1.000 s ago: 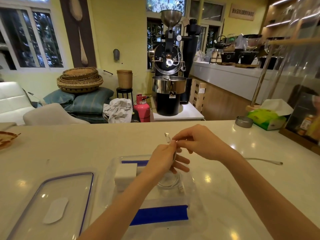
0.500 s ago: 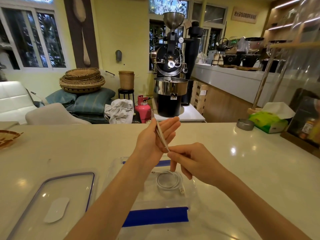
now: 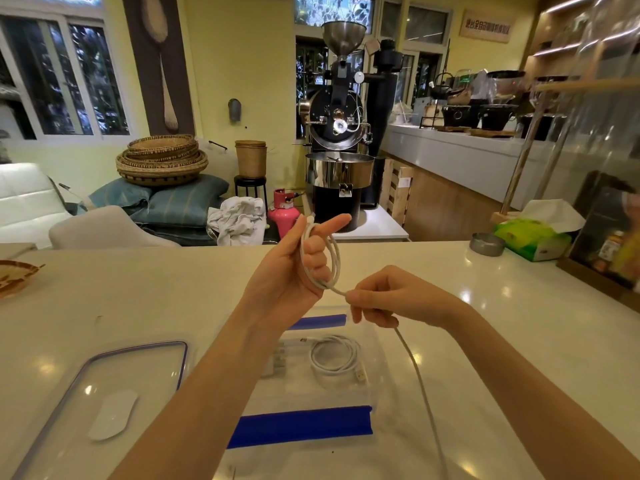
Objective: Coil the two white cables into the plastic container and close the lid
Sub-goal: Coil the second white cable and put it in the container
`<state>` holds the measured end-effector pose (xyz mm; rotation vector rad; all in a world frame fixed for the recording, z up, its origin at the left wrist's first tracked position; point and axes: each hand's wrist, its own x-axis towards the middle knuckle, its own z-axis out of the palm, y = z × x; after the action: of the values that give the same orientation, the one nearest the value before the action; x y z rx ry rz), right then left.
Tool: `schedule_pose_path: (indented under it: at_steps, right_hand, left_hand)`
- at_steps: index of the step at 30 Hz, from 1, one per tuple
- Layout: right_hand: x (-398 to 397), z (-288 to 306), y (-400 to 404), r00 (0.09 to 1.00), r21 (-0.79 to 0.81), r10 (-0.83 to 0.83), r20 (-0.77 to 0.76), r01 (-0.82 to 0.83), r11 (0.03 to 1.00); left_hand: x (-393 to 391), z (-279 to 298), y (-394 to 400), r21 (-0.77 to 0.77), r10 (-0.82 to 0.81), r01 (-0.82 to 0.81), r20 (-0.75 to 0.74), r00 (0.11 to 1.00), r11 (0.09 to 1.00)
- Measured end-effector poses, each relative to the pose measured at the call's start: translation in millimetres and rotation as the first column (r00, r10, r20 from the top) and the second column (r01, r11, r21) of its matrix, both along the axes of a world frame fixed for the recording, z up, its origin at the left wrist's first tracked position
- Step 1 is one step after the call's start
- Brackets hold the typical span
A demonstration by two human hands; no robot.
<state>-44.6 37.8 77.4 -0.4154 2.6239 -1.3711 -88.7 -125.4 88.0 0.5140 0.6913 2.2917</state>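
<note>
My left hand is raised above the counter with a white cable looped around its fingers. My right hand pinches the same cable just below that loop, and the loose tail trails down toward the near edge. Beneath both hands sits the clear plastic container with blue clips. Inside it lies a second white cable, coiled, with its USB plug at the right. A white block in the container is partly hidden by my left forearm. The clear lid lies flat to the left.
A round metal tin and a green tissue pack stand at the counter's far right, next to a wooden frame. A woven basket sits at the left edge. Beyond the counter are chairs and a coffee roaster.
My left hand has risen and the cable now makes loops around its fingers. My right hand moved right and down along the cable, feeding it. The tail now hangs toward the near edge.
</note>
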Motion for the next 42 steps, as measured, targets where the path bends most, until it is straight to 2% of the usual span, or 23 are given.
schedule_pose_path:
  at_steps: [2,3,4,5,7,9,11,13,15,18,23,26,28,30,33,37,39,42]
  right_hand:
    - [-4,0,6,1.000,0.044,-0.024,0.009,0.024,0.999]
    - [-6,0,9,0.999,0.047,-0.036,0.015,0.035,0.998]
    - [-7,1,11,0.999,0.032,-0.045,0.021,0.044,0.999]
    - [-7,2,13,0.999,0.007,-0.046,0.023,0.046,0.999]
    - [-8,6,14,1.000,-0.006,-0.025,0.009,0.025,1.000]
    - [-9,10,13,0.999,0.039,-0.028,-0.025,0.029,0.999]
    - [-11,14,11,0.997,0.068,-0.056,-0.048,0.059,0.996]
    - [-12,18,9,0.995,0.074,-0.080,-0.066,0.084,0.994]
    - [-10,21,6,0.988,0.099,-0.108,-0.114,0.120,0.988]
    - [-7,21,0,0.963,0.115,-0.166,-0.214,0.194,0.974]
    - [-3,16,-12,0.885,0.068,-0.233,-0.403,0.283,0.957]
    - [4,12,-21,0.853,-0.032,-0.249,-0.458,0.264,0.964]
    - [10,5,-25,0.852,-0.046,-0.235,-0.468,0.242,0.969]
    - [14,-4,-28,0.874,-0.015,-0.193,-0.446,0.208,0.978]
    - [16,-16,-30,0.919,0.062,-0.124,-0.374,0.158,0.986]
    - [11,-19,-26,0.950,0.105,-0.057,-0.308,0.094,0.990]
    - [8,-16,-20,0.964,0.109,-0.048,-0.263,0.079,0.991]
    - [4,-11,-13,0.979,0.151,-0.045,-0.197,0.076,0.986]
  left_hand:
    - [2,-1,-8,0.067,-0.216,0.221,-0.079,0.973,0.973]
    - [5,-1,-10,0.049,-0.288,0.298,-0.144,0.947,0.953]
    - [9,-2,-12,-0.042,-0.277,0.274,-0.213,0.937,0.961]
    - [11,-4,-13,-0.189,-0.239,0.191,-0.275,0.931,0.963]
    - [19,-6,-11,-0.425,-0.207,0.013,-0.415,0.886,0.905]
    - [27,-6,-7,-0.570,-0.291,-0.059,-0.504,0.813,0.820]
    - [30,-7,0,-0.688,-0.324,-0.169,-0.526,0.786,0.705]
    - [33,-12,10,-0.732,-0.288,-0.315,-0.569,0.770,0.605]
    - [37,-16,18,-0.717,-0.229,-0.437,-0.628,0.744,0.543]
    - [27,-24,26,-0.680,-0.074,-0.534,-0.649,0.757,0.503]
    - [15,-23,31,-0.592,0.131,-0.564,-0.614,0.778,0.576]
    - [3,-21,33,-0.578,0.297,-0.574,-0.506,0.810,0.580]
    - [-5,-18,31,-0.539,0.386,-0.529,-0.363,0.848,0.655]
    - [-13,-15,26,-0.426,0.418,-0.479,-0.233,0.878,0.768]
    - [-14,-7,17,-0.276,0.357,-0.366,-0.085,0.930,0.889]
    - [-10,2,14,-0.069,0.175,-0.171,0.068,0.982,0.983]
    - [-6,5,13,-0.045,0.127,-0.125,0.039,0.991,0.991]
    - [-4,9,8,-0.114,0.079,-0.091,-0.109,0.991,0.989]
